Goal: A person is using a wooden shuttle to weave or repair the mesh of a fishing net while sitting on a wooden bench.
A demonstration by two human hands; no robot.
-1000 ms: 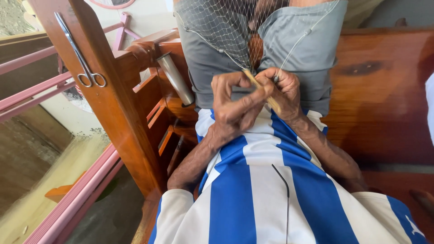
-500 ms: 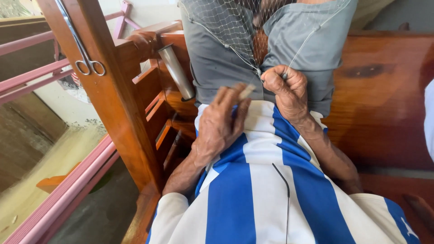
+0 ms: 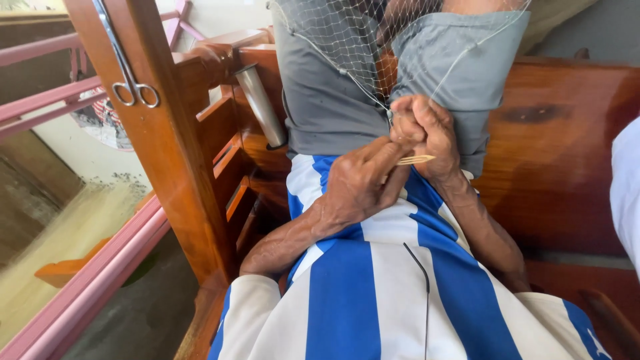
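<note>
A fine white fishing net (image 3: 347, 40) is stretched over my raised knees in grey shorts (image 3: 320, 100). My right hand (image 3: 430, 133) is closed on the net's lower edge, where its threads meet in a point. My left hand (image 3: 363, 180) sits just below and to the left, touching the right hand. Its fingers grip a thin pale yellow netting needle (image 3: 417, 159), whose tip points right, under the right hand. My blue and white striped shirt (image 3: 373, 293) fills the foreground.
I sit on a polished wooden bench (image 3: 567, 167). A wooden post (image 3: 160, 153) stands at the left with scissors (image 3: 130, 73) hanging on it. A metal tube (image 3: 261, 107) leans beside my knee. Pink rails (image 3: 87, 273) run along the left.
My left hand, which had dropped toward my lap half a second ago, has come back up against the right hand at the net with the needle.
</note>
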